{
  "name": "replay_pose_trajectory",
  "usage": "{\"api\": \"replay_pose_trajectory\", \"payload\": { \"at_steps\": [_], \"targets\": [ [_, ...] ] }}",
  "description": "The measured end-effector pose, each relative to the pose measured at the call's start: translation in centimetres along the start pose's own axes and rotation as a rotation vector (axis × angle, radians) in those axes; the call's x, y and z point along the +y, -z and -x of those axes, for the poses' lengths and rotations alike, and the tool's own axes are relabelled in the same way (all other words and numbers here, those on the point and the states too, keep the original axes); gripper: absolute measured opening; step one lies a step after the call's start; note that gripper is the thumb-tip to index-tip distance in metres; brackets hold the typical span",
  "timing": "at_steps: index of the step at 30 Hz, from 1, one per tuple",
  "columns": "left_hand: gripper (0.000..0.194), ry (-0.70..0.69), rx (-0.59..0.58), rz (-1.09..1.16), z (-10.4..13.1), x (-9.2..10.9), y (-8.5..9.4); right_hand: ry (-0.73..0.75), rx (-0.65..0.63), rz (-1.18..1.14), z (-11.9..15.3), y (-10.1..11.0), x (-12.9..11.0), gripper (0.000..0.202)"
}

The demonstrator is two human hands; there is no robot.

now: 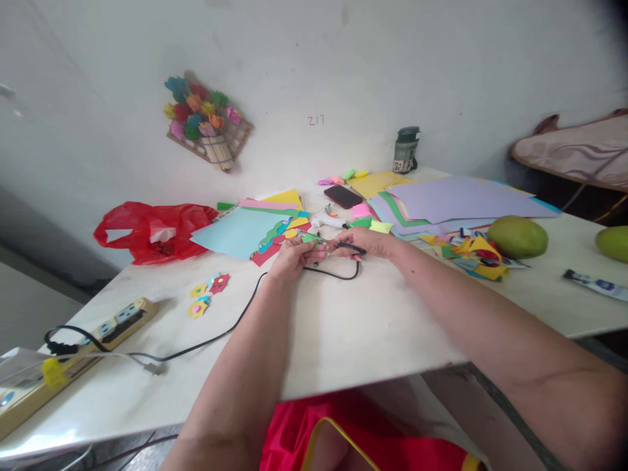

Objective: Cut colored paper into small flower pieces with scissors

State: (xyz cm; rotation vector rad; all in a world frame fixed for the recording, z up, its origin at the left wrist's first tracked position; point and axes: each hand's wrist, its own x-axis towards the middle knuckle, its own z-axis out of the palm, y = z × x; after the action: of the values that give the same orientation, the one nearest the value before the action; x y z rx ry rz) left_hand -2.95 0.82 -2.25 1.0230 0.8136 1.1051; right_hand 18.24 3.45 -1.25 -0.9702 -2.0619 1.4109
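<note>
Both my hands meet over the far middle of the white table. My left hand (296, 255) pinches a small piece of green paper (309, 239). Black-handled scissors (351, 248) are gripped in my right hand (366, 242), their blades pointing left at the green piece. Whether the blades touch the paper is too small to tell. Just beyond my hands lies a white glue gun (328, 220). Cut coloured paper pieces (279, 240) lie beside my left hand. Paper flowers (220, 282) in yellow, red and blue rest on the table to the left.
A black cord (216, 338) crosses the table from a power strip (122, 320). Around the back are a red plastic bag (152, 229), coloured sheets (230, 229), a phone (343, 196), large lilac paper (456, 199) and a bottle (406, 150). Paper scraps (471, 255) lie beside a green fruit (517, 237).
</note>
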Motion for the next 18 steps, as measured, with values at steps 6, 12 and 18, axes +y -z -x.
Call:
{"api": "replay_pose_trajectory", "payload": {
  "at_steps": [6, 12, 18],
  "targets": [
    [0.005, 0.005, 0.006, -0.004, 0.11, 0.14, -0.16, 0.011, 0.003, 0.028, -0.08, 0.02, 0.18, 0.039],
    [0.007, 0.001, 0.013, -0.024, 0.13, 0.1, -0.23, 0.023, 0.015, 0.034, -0.2, -0.06, 0.37, 0.045],
    [0.007, -0.002, 0.004, -0.016, 0.07, -0.02, -0.07, 0.031, 0.02, 0.035, -0.14, -0.14, 0.16, 0.044]
  ]
}}
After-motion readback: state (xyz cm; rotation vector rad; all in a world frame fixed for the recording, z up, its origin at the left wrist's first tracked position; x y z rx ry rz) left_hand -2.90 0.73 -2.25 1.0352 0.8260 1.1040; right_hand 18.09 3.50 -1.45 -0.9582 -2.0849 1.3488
